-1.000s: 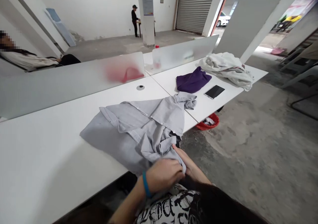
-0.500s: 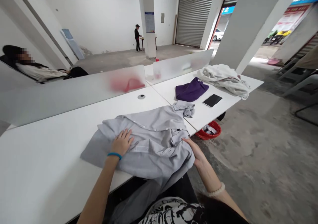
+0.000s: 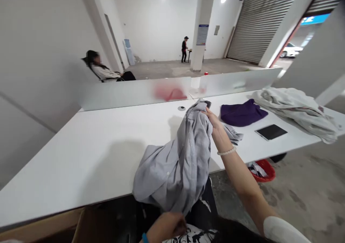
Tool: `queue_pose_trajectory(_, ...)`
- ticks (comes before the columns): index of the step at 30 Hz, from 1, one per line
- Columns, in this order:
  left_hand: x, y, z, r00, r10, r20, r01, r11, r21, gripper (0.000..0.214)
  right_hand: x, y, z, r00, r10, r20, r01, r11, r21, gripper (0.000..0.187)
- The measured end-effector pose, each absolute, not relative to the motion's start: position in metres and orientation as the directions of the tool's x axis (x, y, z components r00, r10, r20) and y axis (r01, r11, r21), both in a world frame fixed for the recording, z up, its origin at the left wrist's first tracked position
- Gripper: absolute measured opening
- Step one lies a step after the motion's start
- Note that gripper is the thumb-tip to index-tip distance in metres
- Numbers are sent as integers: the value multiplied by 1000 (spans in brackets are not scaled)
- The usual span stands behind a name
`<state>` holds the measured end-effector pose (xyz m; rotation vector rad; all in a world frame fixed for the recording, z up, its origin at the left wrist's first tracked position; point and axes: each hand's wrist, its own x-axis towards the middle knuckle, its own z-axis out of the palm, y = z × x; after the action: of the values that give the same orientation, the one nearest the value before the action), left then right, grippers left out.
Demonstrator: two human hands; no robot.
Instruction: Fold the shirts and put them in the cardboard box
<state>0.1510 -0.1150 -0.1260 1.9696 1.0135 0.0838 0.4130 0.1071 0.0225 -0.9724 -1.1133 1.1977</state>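
A grey button shirt (image 3: 178,160) hangs lifted off the white table (image 3: 102,153). My right hand (image 3: 215,126) grips it near the top, by the collar, above the table. My left hand (image 3: 165,227) is low at the bottom edge of the view, closed on the shirt's lower hem near my lap. One part of the shirt (image 3: 234,134) still rests on the tabletop to the right.
A purple garment (image 3: 241,113), a dark phone (image 3: 271,132) and a pile of pale clothes (image 3: 296,110) lie to the right. A red basket (image 3: 262,169) sits on the floor under the table. Frosted dividers (image 3: 134,92) line the far edge; one person sits beyond them, another stands far off.
The shirt lay spread on the table under both hands; now my right hand has lifted it up by the top and my left hand has dropped to its hem. The view has swung left.
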Motion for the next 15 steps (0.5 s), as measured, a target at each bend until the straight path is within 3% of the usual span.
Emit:
queue_pose_trajectory(2,155,-114,-102,712,653,-258,546,-284,788,25,398,99,30,-154,982,108,-245,68,-967,44)
queue_pose_trajectory(4,145,-99,-70,630,765,-132,511,-281,812,27,393,83,32,-292,954,64,-248,-11,-969,34)
queue_pose_trajectory(7,121,-55,-25,303,947,104,475,-245,845,29,397,57,27,-450,893,13,-167,-70,-983,20)
queue_pose_trajectory(9,119,-19,-7,110,951,289,458,-306,835,30,402,43,23,-524,851,-7,-109,-75,-991,19)
queue_pose_trajectory(10,124,-3,-3,111,926,362,442,-372,816,33,404,38,22,-559,829,-11,-84,-70,-994,21)
queue_pose_trajectory(12,144,23,-1,301,863,407,373,-499,782,44,406,32,25,-628,778,0,-53,-43,-998,23)
queue_pose_trajectory(15,177,36,-11,643,734,218,284,-493,822,46,412,27,38,-725,687,50,-31,41,-999,23)
